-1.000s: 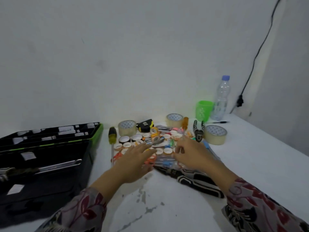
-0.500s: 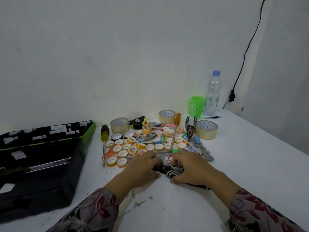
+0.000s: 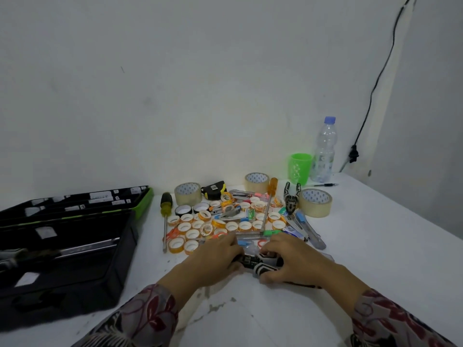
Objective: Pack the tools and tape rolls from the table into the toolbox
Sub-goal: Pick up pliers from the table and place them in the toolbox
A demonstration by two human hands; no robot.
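Note:
An open black toolbox [image 3: 82, 249] with a green-edged lid stands at the left of the white table. A heap of small tape rolls [image 3: 231, 225], three large clear tape rolls [image 3: 188, 193], a yellow-handled screwdriver [image 3: 165, 216], an orange-handled screwdriver [image 3: 269, 204], pliers [image 3: 291, 200], utility knives [image 3: 304, 227] and a tape measure [image 3: 215, 192] lies in the middle. My left hand [image 3: 215, 261] and my right hand [image 3: 295, 262] both grip a black-and-white handled tool [image 3: 259, 262] at the heap's near edge.
A green cup [image 3: 300, 168], a clear water bottle [image 3: 325, 151] and a pen [image 3: 325, 184] stand at the back right, near a black cable [image 3: 370, 96] on the wall. The table's right edge runs diagonally.
Both hands drew back from over the tape rolls to the near edge of the heap and closed round the black-and-white tool. The view also shifted a little.

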